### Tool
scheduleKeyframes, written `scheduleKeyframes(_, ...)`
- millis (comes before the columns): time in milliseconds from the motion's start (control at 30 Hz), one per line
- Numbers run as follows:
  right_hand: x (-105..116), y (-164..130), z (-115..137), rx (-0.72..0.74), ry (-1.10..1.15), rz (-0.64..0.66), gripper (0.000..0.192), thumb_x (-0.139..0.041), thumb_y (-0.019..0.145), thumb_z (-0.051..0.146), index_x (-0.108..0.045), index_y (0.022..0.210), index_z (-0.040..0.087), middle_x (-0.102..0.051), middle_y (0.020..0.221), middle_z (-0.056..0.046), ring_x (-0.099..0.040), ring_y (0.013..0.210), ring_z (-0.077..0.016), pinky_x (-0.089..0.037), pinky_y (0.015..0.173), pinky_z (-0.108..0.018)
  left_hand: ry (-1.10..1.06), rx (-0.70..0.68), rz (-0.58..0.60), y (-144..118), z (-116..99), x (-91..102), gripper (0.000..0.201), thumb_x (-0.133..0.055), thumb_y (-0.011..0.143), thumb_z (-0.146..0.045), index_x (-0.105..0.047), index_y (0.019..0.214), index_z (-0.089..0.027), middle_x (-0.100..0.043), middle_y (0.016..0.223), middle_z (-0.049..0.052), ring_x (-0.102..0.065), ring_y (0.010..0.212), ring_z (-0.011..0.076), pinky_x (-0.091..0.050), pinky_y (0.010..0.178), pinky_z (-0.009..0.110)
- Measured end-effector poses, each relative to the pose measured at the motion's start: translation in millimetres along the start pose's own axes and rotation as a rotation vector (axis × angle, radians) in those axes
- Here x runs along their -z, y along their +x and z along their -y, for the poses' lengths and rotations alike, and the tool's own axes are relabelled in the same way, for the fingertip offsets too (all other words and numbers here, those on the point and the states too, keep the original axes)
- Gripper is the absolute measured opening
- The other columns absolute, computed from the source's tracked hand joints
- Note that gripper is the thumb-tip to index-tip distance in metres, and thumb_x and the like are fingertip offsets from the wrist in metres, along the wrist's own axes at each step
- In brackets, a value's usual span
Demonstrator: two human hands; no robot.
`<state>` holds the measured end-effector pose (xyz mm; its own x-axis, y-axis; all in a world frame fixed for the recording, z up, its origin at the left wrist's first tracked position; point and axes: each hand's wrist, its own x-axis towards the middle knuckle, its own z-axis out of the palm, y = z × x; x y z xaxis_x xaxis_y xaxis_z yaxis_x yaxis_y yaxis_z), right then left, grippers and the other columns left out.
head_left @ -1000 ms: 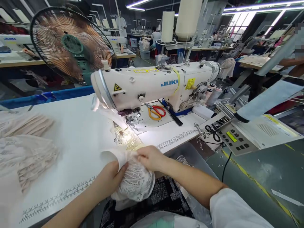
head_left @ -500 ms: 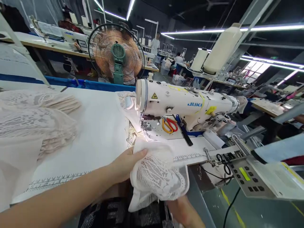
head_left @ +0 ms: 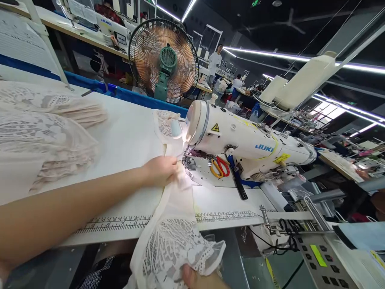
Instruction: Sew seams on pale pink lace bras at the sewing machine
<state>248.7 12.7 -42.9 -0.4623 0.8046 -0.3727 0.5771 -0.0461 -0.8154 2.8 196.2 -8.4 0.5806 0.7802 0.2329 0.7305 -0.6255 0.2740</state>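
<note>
The white table point(head_left: 129, 134) spreads out before me, and the sewing machine point(head_left: 240, 138) stands on it, its head slanting toward my left. A pile of pale lace point(head_left: 51, 132) lies at the table's left side. The lace piece point(head_left: 165, 245) I am working on has its plain end on the tabletop at the needle area, while its patterned part hangs over the near edge. My left hand point(head_left: 162, 170) is closed on that plain end, just beside the presser foot point(head_left: 190, 162); whether any cloth lies beneath the foot I cannot tell. Lower down, my right hand point(head_left: 201, 279) grips the patterned part, thumb on top, its fingers hidden. I judge that I am at the placing step, setting the cloth to the needle; the next move calls for lining the edge up flat while my right hand bears the hanging weight. The red-and-orange snips point(head_left: 221, 166) lie beyond, untouched
</note>
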Motion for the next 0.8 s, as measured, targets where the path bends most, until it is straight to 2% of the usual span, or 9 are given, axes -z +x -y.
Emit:
scheduleKeyframes(133, 4, 3, 15, -0.226, 0.237, 0.083, 0.065, -0.059, 0.078, 0.065, -0.056, 0.134, 0.031, -0.066, 0.124, -0.003, -0.051, 0.127, -0.0324, -0.043, 0.106, -0.044, 0.155, 0.118, -0.002, -6, 12, 4.3, 0.020, -0.045, 0.077, -0.017, -0.063, 0.085, -0.012, -0.061, 0.080, 0.013, -0.059, 0.078, 0.0276, -0.046, 0.068, 0.039)
scheduleKeyframes(200, 8, 4, 26, -0.262, 0.365, 0.105, 0.069, -0.058, 0.079, 0.066, -0.056, 0.134, 0.026, -0.063, 0.128, -0.005, -0.046, 0.131, -0.0325, -0.040, 0.108, -0.043, 0.197, 0.155, 0.011, -5, 14, 9.3, 0.033, -0.046, 0.079, -0.019, -0.062, 0.108, -0.012, -0.063, 0.084, 0.012, -0.061, 0.082, 0.0280, -0.047, 0.072, 0.040)
scheduleKeyframes(267, 12, 5, 37, -0.268, 0.430, 0.094, 0.076, -0.060, 0.076, 0.067, -0.053, 0.137, 0.021, -0.059, 0.134, -0.006, -0.039, 0.136, -0.0331, -0.034, 0.112, -0.044, 0.274, 0.160, 0.052, -3, 14, 14.3, 0.046, -0.047, 0.082, -0.019, -0.056, 0.127, -0.019, -0.065, 0.092, 0.011, -0.063, 0.083, 0.0268, -0.048, 0.075, 0.040)
scheduleKeyframes(367, 16, 8, 49, -0.369, 0.383, 0.060, 0.082, -0.061, 0.073, 0.070, -0.051, 0.138, 0.021, -0.050, 0.142, -0.007, -0.035, 0.138, -0.0364, -0.025, 0.116, -0.048, 0.381, 0.119, 0.093, -3, 12, 17.6, 0.045, -0.044, 0.085, -0.015, -0.061, 0.125, -0.027, -0.062, 0.119, 0.015, -0.063, 0.098, 0.0293, -0.047, 0.086, 0.047)
scheduleKeyframes(467, 19, 11, 56, -0.442, 0.256, 0.059, 0.080, -0.062, 0.070, 0.073, -0.058, 0.132, 0.024, -0.053, 0.140, -0.006, -0.038, 0.135, -0.0394, -0.022, 0.115, -0.051, 0.314, -0.046, 0.103, -8, 8, 13.9, 0.040, -0.038, 0.089, -0.011, -0.069, 0.112, -0.022, -0.054, 0.138, 0.011, -0.051, 0.124, 0.0279, -0.035, 0.107, 0.049)
scheduleKeyframes(533, 22, 15, 58, -0.337, 0.253, 0.091, 0.081, -0.064, 0.068, 0.073, -0.059, 0.131, 0.023, -0.057, 0.136, -0.007, -0.038, 0.135, -0.0378, -0.021, 0.116, -0.049, 0.229, -0.178, 0.153, -14, 5, 9.5, 0.036, -0.041, 0.091, -0.017, -0.066, 0.117, -0.017, -0.054, 0.139, 0.011, -0.049, 0.128, 0.0253, -0.036, 0.109, 0.042)
scheduleKeyframes(600, 24, 22, 57, -0.170, 0.305, 0.153, 0.083, -0.061, 0.070, 0.074, -0.056, 0.133, 0.021, -0.060, 0.132, -0.009, -0.039, 0.136, -0.0336, -0.020, 0.116, -0.046, 0.194, -0.217, 0.212, -19, 3, 5.5, 0.040, -0.049, 0.090, -0.028, -0.061, 0.125, -0.012, -0.055, 0.138, 0.014, -0.050, 0.126, 0.0273, -0.042, 0.104, 0.039)
scheduleKeyframes(700, 24, 37, 50, 0.066, 0.392, 0.243, 0.081, -0.050, 0.076, 0.077, -0.056, 0.132, 0.018, -0.064, 0.125, -0.013, -0.043, 0.133, -0.0282, -0.023, 0.115, -0.043, 0.248, -0.134, 0.250, -20, 2, 2.0, 0.051, -0.054, 0.087, -0.037, -0.056, 0.129, -0.007, -0.053, 0.138, 0.018, -0.048, 0.127, 0.0330, -0.044, 0.102, 0.043)
scheduleKeyframes(800, 19, 53, 39, 0.216, 0.587, 0.262, 0.076, -0.048, 0.079, 0.075, -0.060, 0.126, 0.016, -0.067, 0.118, -0.015, -0.052, 0.125, -0.0263, -0.034, 0.109, -0.042, 0.293, -0.022, 0.242, -15, 3, 1.2, 0.051, -0.052, 0.088, -0.038, -0.057, 0.127, -0.006, -0.055, 0.136, 0.020, -0.049, 0.126, 0.0345, -0.047, 0.096, 0.044)
